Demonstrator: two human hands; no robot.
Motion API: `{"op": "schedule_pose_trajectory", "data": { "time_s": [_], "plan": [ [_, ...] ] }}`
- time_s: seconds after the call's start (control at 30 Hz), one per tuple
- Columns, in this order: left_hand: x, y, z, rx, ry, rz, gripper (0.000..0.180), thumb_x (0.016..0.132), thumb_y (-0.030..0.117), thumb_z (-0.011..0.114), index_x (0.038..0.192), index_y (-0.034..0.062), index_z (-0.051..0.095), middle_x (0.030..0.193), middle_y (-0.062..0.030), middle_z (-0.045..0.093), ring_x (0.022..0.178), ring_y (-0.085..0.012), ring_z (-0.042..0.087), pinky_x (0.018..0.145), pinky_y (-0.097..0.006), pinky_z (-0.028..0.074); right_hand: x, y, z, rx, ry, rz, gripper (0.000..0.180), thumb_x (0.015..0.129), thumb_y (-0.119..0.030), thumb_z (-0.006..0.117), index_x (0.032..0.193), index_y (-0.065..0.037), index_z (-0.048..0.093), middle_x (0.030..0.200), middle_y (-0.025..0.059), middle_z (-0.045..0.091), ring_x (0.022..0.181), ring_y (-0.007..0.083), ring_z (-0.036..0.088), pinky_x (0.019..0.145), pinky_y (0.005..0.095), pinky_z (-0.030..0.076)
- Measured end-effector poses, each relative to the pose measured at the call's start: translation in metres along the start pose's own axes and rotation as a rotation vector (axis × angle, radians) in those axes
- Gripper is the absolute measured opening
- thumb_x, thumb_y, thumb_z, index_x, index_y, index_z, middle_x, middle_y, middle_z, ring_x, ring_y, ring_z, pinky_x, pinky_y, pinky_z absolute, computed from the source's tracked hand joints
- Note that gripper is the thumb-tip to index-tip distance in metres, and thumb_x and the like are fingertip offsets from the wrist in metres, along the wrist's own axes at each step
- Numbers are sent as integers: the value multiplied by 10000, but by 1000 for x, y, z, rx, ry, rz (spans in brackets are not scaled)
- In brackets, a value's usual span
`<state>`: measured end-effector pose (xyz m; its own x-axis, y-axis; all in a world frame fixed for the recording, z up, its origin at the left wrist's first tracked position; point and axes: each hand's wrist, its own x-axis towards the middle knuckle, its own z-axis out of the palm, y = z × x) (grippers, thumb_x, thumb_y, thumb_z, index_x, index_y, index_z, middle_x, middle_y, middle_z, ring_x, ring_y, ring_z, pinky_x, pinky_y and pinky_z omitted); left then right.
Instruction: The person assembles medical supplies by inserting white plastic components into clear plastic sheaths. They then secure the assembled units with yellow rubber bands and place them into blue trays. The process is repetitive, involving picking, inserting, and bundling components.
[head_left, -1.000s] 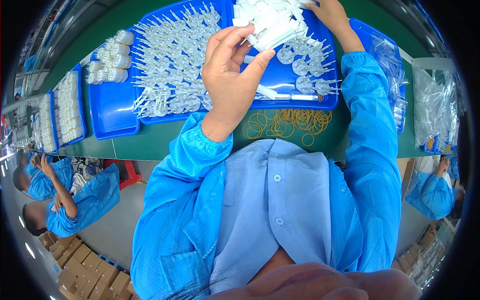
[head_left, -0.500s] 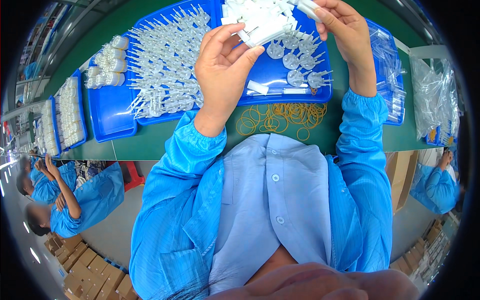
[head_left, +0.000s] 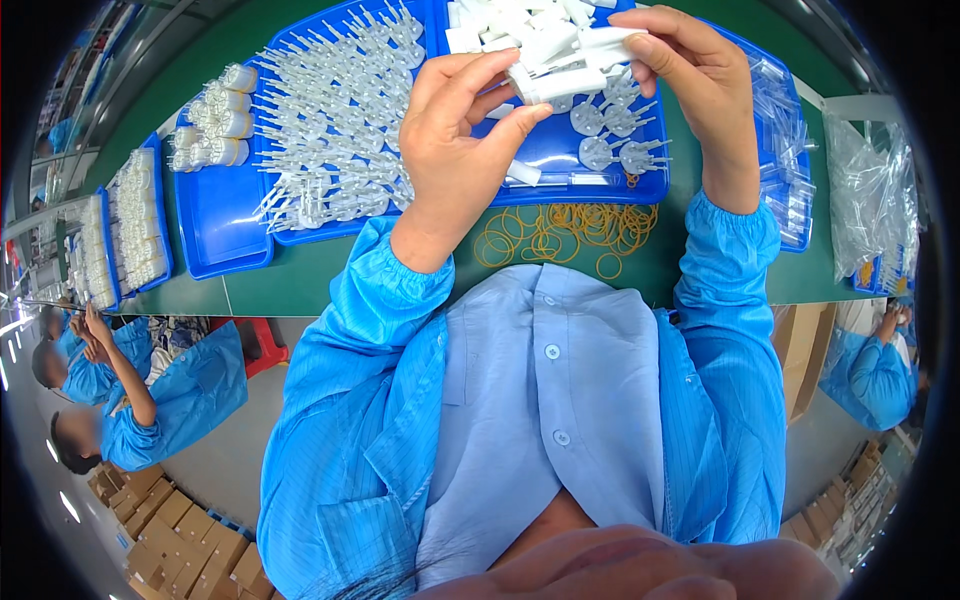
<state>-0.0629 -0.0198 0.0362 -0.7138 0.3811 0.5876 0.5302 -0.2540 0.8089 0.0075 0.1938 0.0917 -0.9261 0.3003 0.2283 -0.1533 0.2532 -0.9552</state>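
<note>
Both hands lifted closer together above the blue tray (head_left: 545,165). Left hand (head_left: 455,140) and right hand (head_left: 690,75) fingers clamped on one white plastic part (head_left: 560,82); joining looked underway.

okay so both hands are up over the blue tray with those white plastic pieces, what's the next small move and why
Probably bring the two hands together to mate the pieces. The left hand pinches a white plastic part at its near end, and the right hand holds another white piece right beside it, both raised above the blue tray.

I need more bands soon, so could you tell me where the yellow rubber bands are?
In the head view, the yellow rubber bands lie loose on the green table, just nearer the person than the blue tray, between the forearms.
</note>
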Motion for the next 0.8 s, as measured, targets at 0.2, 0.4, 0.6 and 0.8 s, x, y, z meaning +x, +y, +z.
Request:
{"op": "schedule_pose_trajectory", "data": {
  "time_s": [0.2,0.4,0.6,0.8],
  "plan": [
    [-2,-1,0,30,-42,4,488,747,-155,739,1207,-50,616,1173,-106,506,1094,-249,625,962,-373,575,0,5,-5,161,-161,-8,215,935,-47,616,1103,65,690,890,87,670,650,95,608,570,207,484],
    [-1,-3,-2,22,-29,-5,483,743,-148,745,1200,-49,624,1169,-112,510,1093,-251,627,968,-374,571,8,14,-3,331,-234,-129,225,909,-54,654,1099,63,688,1012,121,663,836,156,642,736,254,508],
    [-1,-3,-3,13,-40,8,485,740,-138,755,1199,-47,627,1169,-109,511,1096,-251,625,966,-370,571,19,72,-20,264,-253,-277,182,833,-5,710,1001,64,703,975,121,679,874,178,648,770,269,510],
    [-2,-5,-4,72,-47,52,493,734,-117,772,1199,-31,634,1163,-108,517,1084,-241,627,948,-361,580,7,31,3,106,-173,-168,161,858,-28,697,1010,20,720,980,109,690,936,178,649,824,277,511]
  ]
}}
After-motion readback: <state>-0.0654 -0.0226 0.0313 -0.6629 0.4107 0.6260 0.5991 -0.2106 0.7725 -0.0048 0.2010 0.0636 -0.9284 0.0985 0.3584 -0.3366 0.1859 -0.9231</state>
